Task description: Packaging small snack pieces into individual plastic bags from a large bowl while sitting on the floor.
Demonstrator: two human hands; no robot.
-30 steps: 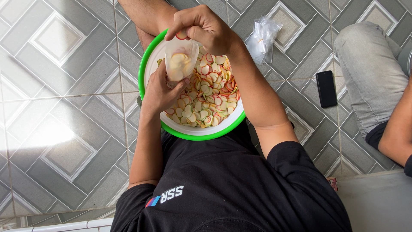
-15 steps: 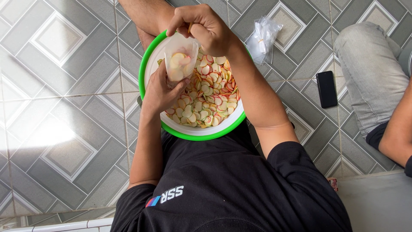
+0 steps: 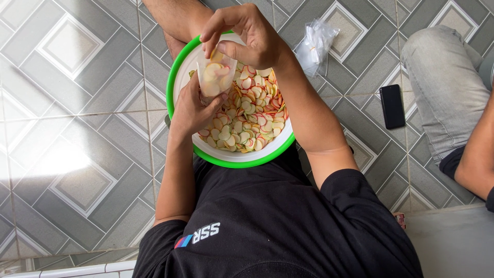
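A round white basin with a green rim rests on my lap, holding many thin pale chips with red edges. My left hand grips a small clear plastic bag partly filled with chips, held upright over the basin. Above the bag's mouth, my right hand pinches a few chips between thumb and fingers.
A bundle of clear plastic bags lies on the grey patterned floor tiles beyond the basin. A black phone lies to the right, beside another person's bent knee in grey trousers and forearm.
My right hand has shifted slightly over the bag's mouth with chips in its fingers. The bag, basin and left hand stay where they were.
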